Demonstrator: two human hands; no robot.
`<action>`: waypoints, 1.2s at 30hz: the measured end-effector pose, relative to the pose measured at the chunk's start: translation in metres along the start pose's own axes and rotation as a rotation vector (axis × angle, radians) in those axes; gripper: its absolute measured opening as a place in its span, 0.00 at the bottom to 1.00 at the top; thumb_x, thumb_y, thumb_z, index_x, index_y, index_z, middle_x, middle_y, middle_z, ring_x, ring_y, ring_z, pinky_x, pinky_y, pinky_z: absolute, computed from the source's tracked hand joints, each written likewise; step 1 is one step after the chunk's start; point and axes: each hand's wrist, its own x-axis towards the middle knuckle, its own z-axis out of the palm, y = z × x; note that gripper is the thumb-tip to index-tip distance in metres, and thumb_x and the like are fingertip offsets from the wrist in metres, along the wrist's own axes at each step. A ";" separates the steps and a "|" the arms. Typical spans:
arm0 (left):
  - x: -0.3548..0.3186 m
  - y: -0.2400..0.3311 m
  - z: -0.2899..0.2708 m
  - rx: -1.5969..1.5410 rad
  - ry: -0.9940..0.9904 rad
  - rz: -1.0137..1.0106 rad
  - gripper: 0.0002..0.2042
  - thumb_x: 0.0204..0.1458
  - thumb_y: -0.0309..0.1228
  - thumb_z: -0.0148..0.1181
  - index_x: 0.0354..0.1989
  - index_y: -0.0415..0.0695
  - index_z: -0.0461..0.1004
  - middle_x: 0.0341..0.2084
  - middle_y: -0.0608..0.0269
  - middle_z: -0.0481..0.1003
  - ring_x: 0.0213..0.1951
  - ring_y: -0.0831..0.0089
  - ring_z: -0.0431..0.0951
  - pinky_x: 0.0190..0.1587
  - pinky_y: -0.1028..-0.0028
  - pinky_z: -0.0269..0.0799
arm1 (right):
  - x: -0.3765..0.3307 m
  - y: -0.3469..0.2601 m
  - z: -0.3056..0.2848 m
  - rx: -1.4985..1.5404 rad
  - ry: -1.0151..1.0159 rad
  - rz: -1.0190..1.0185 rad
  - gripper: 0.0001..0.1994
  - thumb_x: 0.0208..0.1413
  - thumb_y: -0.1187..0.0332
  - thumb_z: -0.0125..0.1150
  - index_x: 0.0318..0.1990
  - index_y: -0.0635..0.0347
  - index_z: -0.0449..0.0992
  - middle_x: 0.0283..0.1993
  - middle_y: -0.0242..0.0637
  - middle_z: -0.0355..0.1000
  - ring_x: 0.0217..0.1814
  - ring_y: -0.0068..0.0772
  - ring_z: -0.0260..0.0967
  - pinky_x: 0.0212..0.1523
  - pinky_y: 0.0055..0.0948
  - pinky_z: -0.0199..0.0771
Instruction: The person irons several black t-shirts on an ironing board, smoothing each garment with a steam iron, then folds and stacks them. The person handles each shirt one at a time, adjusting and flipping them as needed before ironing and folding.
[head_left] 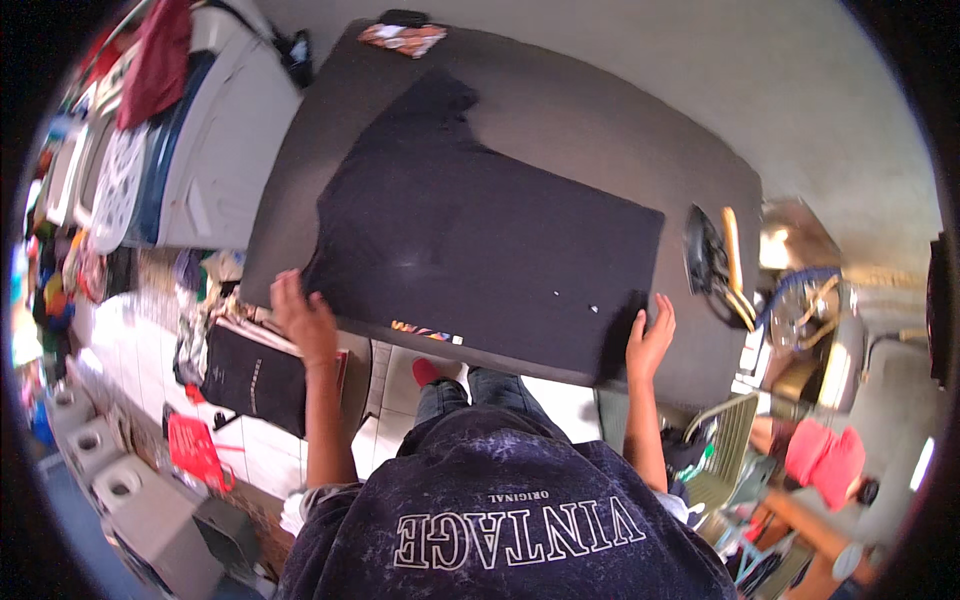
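Observation:
A black T-shirt (pixel 470 250) lies spread over a table with a dark grey cover (pixel 590 120). One sleeve reaches toward the far left, and a strip of colourful print shows at the edge nearest me. My left hand (pixel 305 322) is open, its fingers apart, beside the shirt's near left corner. Beside the near right corner, my right hand (pixel 650 342) is also open, with the fingers stretched out. Neither hand grips the cloth; whether fingertips touch it I cannot tell. A dark iron (pixel 706 250) rests on the table's right side, beyond my right hand.
A patterned cloth (pixel 405 39) lies at the table's far left edge. White appliances (pixel 235 150) stand to the left with a maroon cloth (pixel 157 60) on top. A standing fan (pixel 805 305) is at the right. A red plastic stool (pixel 197 452) sits on the floor, lower left.

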 end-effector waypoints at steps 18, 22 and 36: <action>0.129 -0.012 0.064 -1.347 -1.254 -1.044 0.31 0.64 0.51 0.40 0.51 0.26 0.68 0.49 0.40 0.74 0.52 0.54 0.76 0.56 0.61 0.72 | 0.025 -0.297 0.146 0.638 -0.578 -0.664 0.06 0.46 0.76 0.59 0.34 0.58 0.74 0.48 0.41 0.70 0.54 0.39 0.66 0.54 0.39 0.64; 0.162 -0.006 0.047 -0.999 -1.248 -1.088 0.30 0.60 0.54 0.50 0.51 0.34 0.72 0.26 0.66 0.72 0.28 0.72 0.73 0.37 0.71 0.72 | -0.004 -0.258 0.135 0.209 -0.804 -1.261 0.15 0.53 0.69 0.57 0.49 0.56 0.73 0.68 0.38 0.60 0.73 0.39 0.50 0.75 0.47 0.41; 0.217 -0.011 0.114 -0.349 -0.566 -0.180 0.15 0.58 0.40 0.56 0.44 0.40 0.76 0.38 0.49 0.79 0.44 0.55 0.80 0.46 0.64 0.73 | 0.122 -0.068 0.063 -0.069 -0.263 -0.460 0.24 0.54 0.79 0.49 0.61 0.62 0.66 0.65 0.50 0.62 0.70 0.50 0.55 0.71 0.43 0.51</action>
